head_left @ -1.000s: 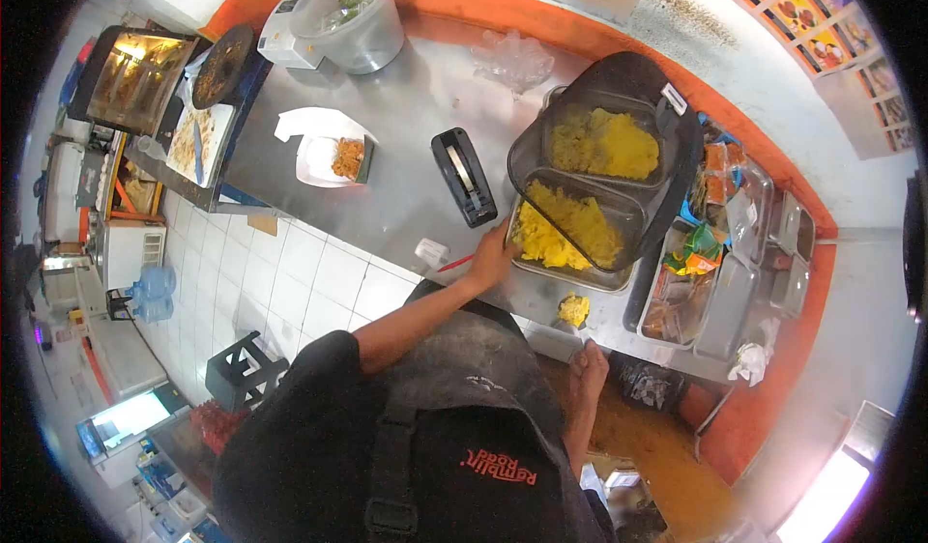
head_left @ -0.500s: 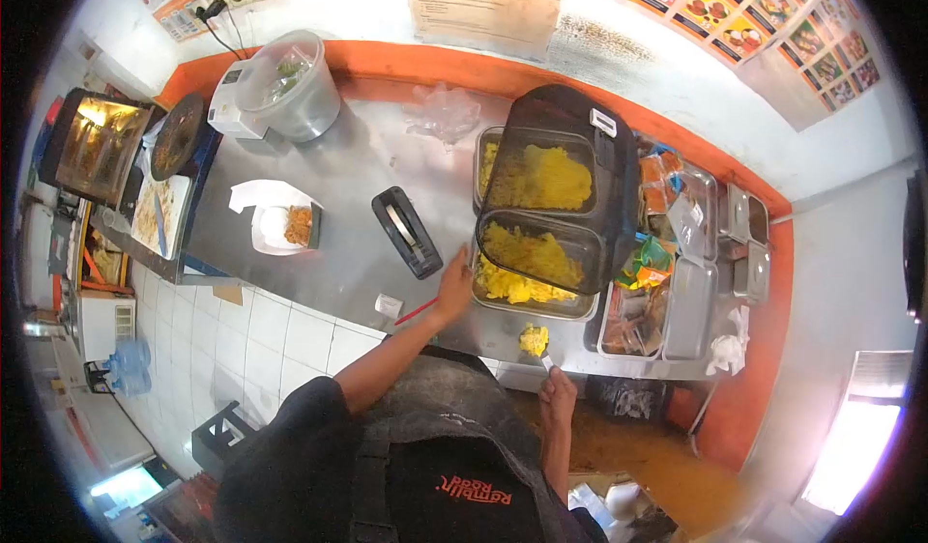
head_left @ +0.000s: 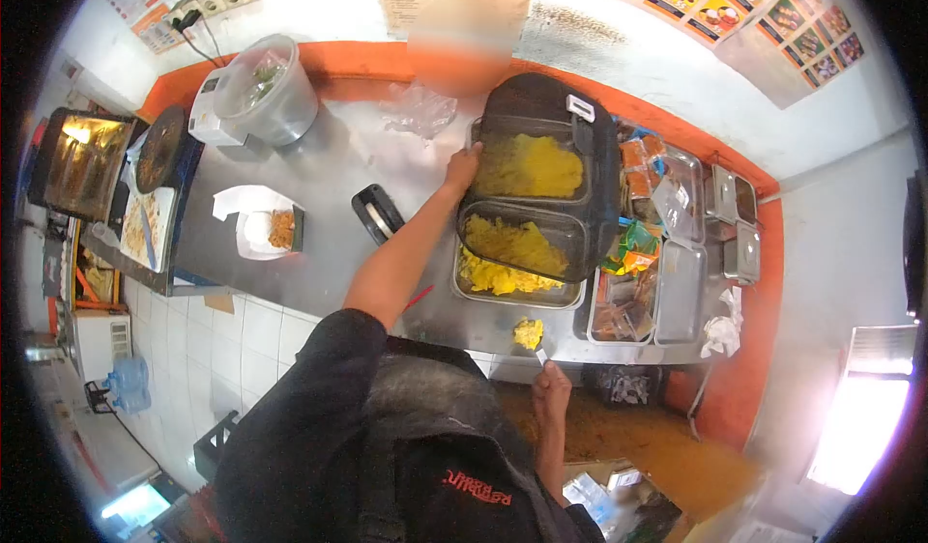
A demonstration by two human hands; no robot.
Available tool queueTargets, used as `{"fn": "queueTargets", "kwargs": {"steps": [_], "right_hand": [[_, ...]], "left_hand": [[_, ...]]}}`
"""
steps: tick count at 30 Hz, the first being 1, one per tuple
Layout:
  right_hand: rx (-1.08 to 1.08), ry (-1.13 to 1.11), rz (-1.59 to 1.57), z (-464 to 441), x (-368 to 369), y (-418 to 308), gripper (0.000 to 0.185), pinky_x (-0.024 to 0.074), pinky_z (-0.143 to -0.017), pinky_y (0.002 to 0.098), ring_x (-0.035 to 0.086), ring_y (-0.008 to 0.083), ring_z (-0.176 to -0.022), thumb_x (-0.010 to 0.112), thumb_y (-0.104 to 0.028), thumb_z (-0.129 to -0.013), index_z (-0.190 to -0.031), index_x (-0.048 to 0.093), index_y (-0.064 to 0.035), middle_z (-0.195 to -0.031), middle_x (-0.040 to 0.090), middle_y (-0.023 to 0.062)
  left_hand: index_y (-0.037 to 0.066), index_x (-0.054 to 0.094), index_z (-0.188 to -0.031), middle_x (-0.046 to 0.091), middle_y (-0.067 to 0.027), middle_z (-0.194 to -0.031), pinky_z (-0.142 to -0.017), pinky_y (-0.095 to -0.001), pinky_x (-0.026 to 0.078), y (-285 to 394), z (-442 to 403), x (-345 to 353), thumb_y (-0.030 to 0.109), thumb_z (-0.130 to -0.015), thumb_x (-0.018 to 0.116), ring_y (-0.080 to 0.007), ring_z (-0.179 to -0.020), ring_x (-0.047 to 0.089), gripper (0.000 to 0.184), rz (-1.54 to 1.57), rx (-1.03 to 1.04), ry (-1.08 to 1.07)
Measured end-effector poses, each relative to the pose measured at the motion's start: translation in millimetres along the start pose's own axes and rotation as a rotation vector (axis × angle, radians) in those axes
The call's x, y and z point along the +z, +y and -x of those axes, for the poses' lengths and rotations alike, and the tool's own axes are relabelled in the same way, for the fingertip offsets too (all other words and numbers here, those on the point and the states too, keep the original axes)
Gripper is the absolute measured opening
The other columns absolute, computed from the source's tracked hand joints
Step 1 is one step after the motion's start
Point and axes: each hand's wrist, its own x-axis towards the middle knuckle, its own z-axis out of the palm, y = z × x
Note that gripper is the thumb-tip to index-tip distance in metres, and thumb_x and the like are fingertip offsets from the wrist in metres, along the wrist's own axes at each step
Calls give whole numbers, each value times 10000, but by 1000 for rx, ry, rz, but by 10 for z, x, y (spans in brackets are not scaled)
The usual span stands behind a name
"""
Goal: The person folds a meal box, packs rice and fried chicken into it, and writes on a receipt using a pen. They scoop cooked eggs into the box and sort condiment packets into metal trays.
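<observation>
My left hand (head_left: 464,168) is at the left edge of a dark see-through cover (head_left: 601,171), its fingers curled against that edge. Beneath the cover are metal trays of yellow scrambled egg (head_left: 507,274); the nearer tray's front part shows uncovered. My right hand (head_left: 553,388) is closed around the handle of a spoon (head_left: 542,357), low in front of the counter edge. A lump of yellow egg (head_left: 528,333) sits on the spoon, hiding its bowl. Left of my left forearm lies a black tape dispenser (head_left: 375,213), partly hidden by the arm.
On the steel counter (head_left: 333,277) stand an open paper box with rice (head_left: 258,231) and a clear tub (head_left: 275,94). A crumpled plastic bag (head_left: 419,110) lies at the back. Right of the trays are containers of packets (head_left: 623,303), an unfilled tray (head_left: 681,301) and crumpled tissue (head_left: 723,326).
My left hand has moved up from the near left corner of the trays to the cover's farther left edge. The egg-laden spoon stays in my right hand. The view has shifted slightly.
</observation>
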Motion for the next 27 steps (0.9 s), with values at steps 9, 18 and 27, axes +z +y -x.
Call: {"fn": "queueTargets", "kwargs": {"steps": [9, 18, 27], "right_hand": [[-32, 38, 21, -122, -127, 75, 135, 257, -444, 206, 343, 33, -506, 622, -183, -975, -914, 624, -62, -614, 409, -70], [-74, -136, 42, -231, 513, -135, 217, 249, -428, 208, 297, 29, -482, 576, -236, -1009, -860, 523, -87, -596, 325, -78], [2, -325, 183, -216, 2112, 330, 162, 243, -450, 194, 319, 21, -525, 575, -192, -1004, -900, 564, -68, -637, 342, -79]], "left_hand": [[-66, 611, -1157, 669, -235, -1076, -874, -445, 476, -344, -172, 206, 326, -995, 499, -360, -1011, 626, 439, 242, -118, 20], [51, 514, -1337, 675, -132, -1108, -983, -357, 446, 170, 1926, -457, 217, -983, 505, -277, -1135, 599, 391, 108, 469, 239], [-2, 622, -1093, 661, -152, -976, -807, -364, 495, -1990, 3050, -4231, 252, -916, 656, -269, -870, 636, 311, -453, 209, 1193]]}}
